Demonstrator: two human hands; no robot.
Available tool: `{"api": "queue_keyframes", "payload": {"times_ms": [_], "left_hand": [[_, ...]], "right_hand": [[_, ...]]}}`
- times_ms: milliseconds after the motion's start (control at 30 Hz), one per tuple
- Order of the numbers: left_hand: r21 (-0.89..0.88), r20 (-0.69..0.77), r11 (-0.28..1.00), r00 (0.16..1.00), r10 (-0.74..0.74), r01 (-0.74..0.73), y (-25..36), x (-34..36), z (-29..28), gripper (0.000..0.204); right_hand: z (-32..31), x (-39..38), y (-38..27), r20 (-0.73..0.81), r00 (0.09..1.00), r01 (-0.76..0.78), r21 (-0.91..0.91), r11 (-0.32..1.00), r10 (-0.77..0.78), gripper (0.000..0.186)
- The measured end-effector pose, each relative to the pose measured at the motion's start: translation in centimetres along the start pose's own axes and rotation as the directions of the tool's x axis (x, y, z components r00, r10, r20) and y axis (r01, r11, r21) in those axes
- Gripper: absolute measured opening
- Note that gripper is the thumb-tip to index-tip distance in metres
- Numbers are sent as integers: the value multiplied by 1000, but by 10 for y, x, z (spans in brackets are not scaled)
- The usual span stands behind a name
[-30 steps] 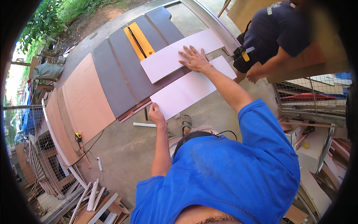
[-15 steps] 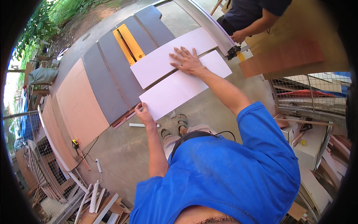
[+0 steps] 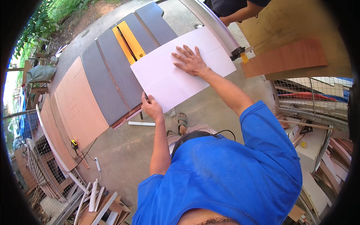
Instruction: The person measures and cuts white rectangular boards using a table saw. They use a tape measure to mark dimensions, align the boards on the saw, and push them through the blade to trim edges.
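Two white panels [image 3: 176,84] lie against each other on the near side of a dark grey saw table [image 3: 105,75], only a faint seam showing between them. Their near part overhangs the table edge. My right hand [image 3: 192,63] rests flat on top, fingers spread. At the panels' left edge, my left hand [image 3: 153,108] is closed on the nearer white panel, its fingers partly hidden. A yellow slotted insert [image 3: 129,42] is set in the table just beyond the panels.
A light metal rail [image 3: 213,22] with a black clamp-like fitting [image 3: 237,53] runs along the right. Another person's arm [image 3: 242,14] is beyond it. Plywood [image 3: 80,105] extends the table leftward. A yellow tape measure [image 3: 74,143] lies there. Wood offcuts [image 3: 103,206] fill the lower left.
The nearer white panel has moved away from me against the farther one, closing the gap between them. My left hand moved up with it. The other person's hand has left the rail's fitting.
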State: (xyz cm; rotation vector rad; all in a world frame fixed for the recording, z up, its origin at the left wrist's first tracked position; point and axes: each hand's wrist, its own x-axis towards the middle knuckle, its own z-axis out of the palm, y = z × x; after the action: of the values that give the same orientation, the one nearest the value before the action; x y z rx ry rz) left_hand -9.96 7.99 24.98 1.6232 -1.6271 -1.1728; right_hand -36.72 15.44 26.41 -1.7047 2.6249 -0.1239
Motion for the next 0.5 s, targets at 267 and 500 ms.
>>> {"api": "queue_keyframes", "payload": {"times_ms": [267,500], "left_hand": [[434,216,834,938,270,-340,5,-4,-23,74],[432,518,616,740,428,-659,12,-26,-43,144]], "right_hand": [[-2,2,5,-37,999,-3,14,1000,3,59],[5,6,3,-76,996,44,60,997,-39,56]]}}
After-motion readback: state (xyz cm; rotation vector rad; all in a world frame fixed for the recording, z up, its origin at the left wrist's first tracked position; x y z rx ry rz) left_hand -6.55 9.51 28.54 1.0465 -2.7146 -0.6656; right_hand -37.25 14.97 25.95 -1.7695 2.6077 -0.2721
